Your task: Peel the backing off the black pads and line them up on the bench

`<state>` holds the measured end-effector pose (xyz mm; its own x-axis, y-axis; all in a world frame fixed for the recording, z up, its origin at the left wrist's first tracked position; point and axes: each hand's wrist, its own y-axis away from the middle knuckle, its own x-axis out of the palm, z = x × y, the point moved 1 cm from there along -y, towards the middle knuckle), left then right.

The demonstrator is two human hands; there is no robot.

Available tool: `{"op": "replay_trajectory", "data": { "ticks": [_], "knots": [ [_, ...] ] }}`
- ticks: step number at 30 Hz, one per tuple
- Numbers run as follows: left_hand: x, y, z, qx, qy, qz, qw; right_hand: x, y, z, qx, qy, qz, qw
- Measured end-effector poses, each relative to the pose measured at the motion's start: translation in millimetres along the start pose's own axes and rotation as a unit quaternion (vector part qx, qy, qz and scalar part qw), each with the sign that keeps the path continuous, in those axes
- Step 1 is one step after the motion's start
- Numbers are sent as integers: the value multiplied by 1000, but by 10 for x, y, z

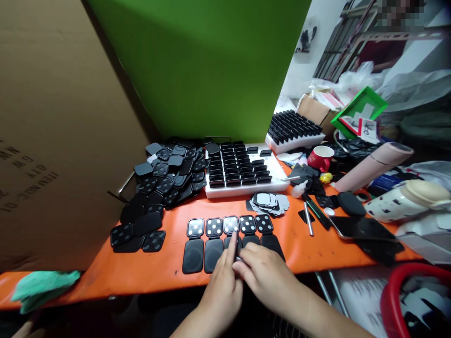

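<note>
A row of open black hinged cases [193,256] lies on the orange table; each has a small panel with pale dots above a plain black half. My left hand [223,286] is over the middle case, its index finger reaching the lower edge of that case's dotted panel [230,224]. Pressed against it, my right hand [264,272] has its fingers curled closed. A dark, thin piece with a pale glint shows between the two hands, mostly hidden by the fingers. The hands cover part of the lower halves of the middle and right-hand cases.
Loose black cases [169,173] are heaped at left. White foam trays [246,191] hold upright black pieces. Grey cut-out sheets [271,203] lie behind the row. At right are a phone [362,227], a red mug [320,158], a pink bottle [373,166] and a red bucket [391,286].
</note>
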<state>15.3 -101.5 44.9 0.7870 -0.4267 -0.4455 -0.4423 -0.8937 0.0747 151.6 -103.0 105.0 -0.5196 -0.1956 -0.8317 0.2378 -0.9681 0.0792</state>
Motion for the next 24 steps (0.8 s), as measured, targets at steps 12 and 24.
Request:
{"op": "replay_trajectory", "data": {
  "ticks": [12,24],
  "knots": [
    [-86,-36,-13,15,47,21,999,29,-88,-34,-3,-143,-3,990],
    [-107,110,4,-3,-16,28,999,-61,-112,-51,23,-120,4,992]
  ]
}}
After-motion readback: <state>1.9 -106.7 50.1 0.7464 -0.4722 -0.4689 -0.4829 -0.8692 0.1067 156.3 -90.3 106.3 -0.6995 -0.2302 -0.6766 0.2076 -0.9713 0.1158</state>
